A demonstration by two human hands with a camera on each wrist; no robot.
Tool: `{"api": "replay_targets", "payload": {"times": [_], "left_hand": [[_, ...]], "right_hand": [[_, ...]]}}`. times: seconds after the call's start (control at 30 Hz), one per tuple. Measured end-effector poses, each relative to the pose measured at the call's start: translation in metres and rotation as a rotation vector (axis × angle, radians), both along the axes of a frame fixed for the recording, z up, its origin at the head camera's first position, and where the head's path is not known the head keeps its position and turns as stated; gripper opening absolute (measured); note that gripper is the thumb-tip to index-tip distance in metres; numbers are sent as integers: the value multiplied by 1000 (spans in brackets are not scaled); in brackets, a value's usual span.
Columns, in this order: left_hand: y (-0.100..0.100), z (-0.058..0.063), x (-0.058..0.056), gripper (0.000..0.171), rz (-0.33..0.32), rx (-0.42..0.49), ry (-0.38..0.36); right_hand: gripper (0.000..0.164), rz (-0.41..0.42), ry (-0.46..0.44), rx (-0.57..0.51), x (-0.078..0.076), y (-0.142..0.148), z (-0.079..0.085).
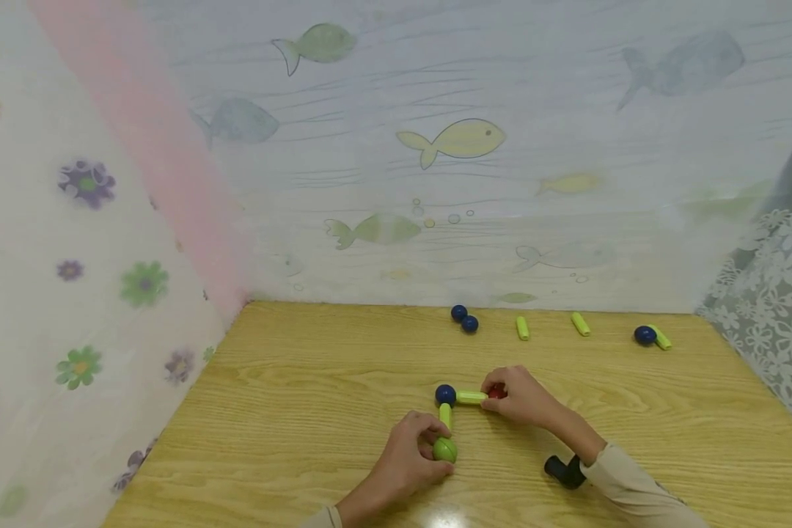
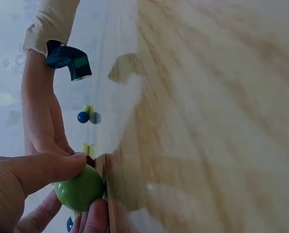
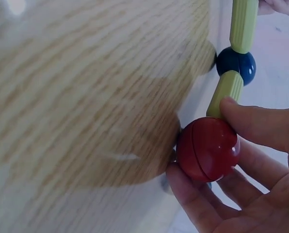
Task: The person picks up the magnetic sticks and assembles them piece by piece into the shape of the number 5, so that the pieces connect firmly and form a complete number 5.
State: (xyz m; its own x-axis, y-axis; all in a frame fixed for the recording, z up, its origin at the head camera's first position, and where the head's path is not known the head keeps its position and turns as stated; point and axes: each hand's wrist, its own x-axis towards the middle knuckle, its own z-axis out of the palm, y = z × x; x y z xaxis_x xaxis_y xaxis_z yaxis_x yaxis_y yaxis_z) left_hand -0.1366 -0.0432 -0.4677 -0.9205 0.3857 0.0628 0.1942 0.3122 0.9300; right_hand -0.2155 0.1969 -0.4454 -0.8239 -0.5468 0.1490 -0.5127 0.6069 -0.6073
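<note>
Leftmost, well beyond the left hand, hangs a pale flowered sheet (image 1: 20, 315) with a pink band (image 1: 132, 125) along its edge. Behind both hands stands a pale wall (image 1: 369, 176) printed with fish and bubbles; below it lies the wood-grained table (image 1: 317, 367), which shows a glossy sheen near the left hand.

The left hand (image 1: 409, 455) pinches a green ball (image 1: 445, 450) between thumb and fingers, parted only by the ball's width. Just above this grip, a yellow-green stick (image 1: 445, 416) leads away to a blue ball (image 1: 445, 394), which it touches; a fingertip partly covers the stick's near end. From the blue ball a second stick (image 1: 470, 397) extends rightward to a red ball (image 3: 210, 149).

The right hand (image 1: 518, 396) pinches the red ball, thumb above and fingers below, with the thumb tip against the second stick. Farther off, beyond the right hand, lie two touching blue balls (image 1: 464, 318), then two loose sticks (image 1: 580, 324) set well apart. A black bent device (image 1: 565, 471) sits at the right sleeve's cuff (image 1: 597, 455). Right of these, a lone blue ball (image 1: 644, 335) lies beside another stick (image 1: 662, 339); rightmost hangs a grey curtain (image 1: 782, 315) with white flowers.
</note>
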Motion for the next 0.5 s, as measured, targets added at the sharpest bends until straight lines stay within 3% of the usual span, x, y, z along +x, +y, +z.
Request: {"api": "replay_targets", "payload": {"times": [0.5], "left_hand": [[-1,4,-3,35,-7,22,10]], "right_hand": [[10,-29,76,30,0,-1,-6]]}}
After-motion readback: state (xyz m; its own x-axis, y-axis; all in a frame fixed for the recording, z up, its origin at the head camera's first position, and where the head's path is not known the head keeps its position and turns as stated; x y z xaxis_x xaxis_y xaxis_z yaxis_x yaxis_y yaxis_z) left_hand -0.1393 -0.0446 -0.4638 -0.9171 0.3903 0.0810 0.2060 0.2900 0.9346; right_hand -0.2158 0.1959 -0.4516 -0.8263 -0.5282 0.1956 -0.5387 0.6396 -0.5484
